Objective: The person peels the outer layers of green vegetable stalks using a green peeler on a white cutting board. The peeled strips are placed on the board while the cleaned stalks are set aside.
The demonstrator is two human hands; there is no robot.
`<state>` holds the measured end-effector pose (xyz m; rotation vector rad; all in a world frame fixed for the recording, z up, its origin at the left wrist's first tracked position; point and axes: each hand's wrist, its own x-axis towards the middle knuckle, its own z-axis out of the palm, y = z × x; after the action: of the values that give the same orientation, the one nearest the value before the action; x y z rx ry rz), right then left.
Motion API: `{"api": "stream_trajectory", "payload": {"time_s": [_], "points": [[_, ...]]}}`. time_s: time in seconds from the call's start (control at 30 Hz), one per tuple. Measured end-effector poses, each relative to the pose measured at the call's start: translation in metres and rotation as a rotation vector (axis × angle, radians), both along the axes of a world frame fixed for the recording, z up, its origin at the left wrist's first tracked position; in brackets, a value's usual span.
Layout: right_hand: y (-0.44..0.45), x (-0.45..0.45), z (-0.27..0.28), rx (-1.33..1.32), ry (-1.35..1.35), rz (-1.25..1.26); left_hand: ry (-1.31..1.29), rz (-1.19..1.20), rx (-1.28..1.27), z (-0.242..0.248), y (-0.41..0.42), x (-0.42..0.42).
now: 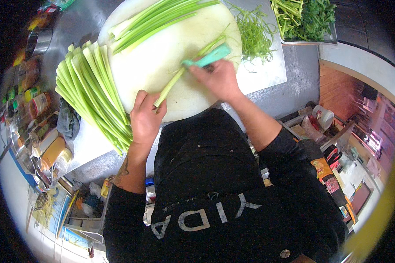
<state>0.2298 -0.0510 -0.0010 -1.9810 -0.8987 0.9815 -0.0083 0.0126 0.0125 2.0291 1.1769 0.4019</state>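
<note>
My left hand [148, 113] pinches the thick end of a single celery stalk [171, 84] that lies slantwise over a round white cutting board [144, 72]. In my right hand [217, 77] is a turquoise-handled peeler [212, 56], somewhat blurred, its head at the middle of that stalk. A row of celery stalks [154, 23] lies across the board's far side. A larger bundle of celery stalks [89, 85] rests at the board's left edge. Thin green peelings [256, 36] are heaped at the board's right.
A tray of leafy greens and cut stems [319, 23] stands at the far right. On the left are a dark cloth [68, 120], a squeeze bottle [53, 153], jars and a metal pot [39, 41]. An open drawer [337, 133] holding packets and a white tub is at my right.
</note>
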Motion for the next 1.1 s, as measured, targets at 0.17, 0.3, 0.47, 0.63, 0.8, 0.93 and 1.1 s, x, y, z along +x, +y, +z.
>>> {"api": "stream_trajectory", "payload": {"time_s": [0.17, 0.3, 0.47, 0.63, 0.8, 0.93, 1.1], "points": [[0.021, 0.091, -0.001, 0.071, 0.001, -0.175, 0.007, 0.011, 0.017, -0.002, -0.001, 0.000], [0.026, 0.126, 0.003, 0.108, 0.005, -0.233, -0.003, 0.014, 0.022, -0.003, -0.003, -0.001], [0.011, 0.117, 0.018, 0.084, -0.120, -0.213, -0.073, 0.042, 0.000, 0.002, 0.001, -0.001], [0.000, 0.057, 0.049, 0.519, -0.368, 0.427, -0.256, 0.239, -0.312, 0.035, 0.014, 0.012], [0.023, 0.021, 0.061, 0.547, -0.428, 0.585, -0.461, 0.259, -0.374, 0.080, 0.034, 0.046], [0.018, 0.061, 0.065, 0.557, -0.454, 0.453, -0.682, 0.357, -0.303, 0.115, 0.066, 0.038], [0.001, 0.093, 0.081, 0.663, -0.589, 0.382, -1.052, 0.325, -0.413, 0.143, 0.093, 0.031]]}}
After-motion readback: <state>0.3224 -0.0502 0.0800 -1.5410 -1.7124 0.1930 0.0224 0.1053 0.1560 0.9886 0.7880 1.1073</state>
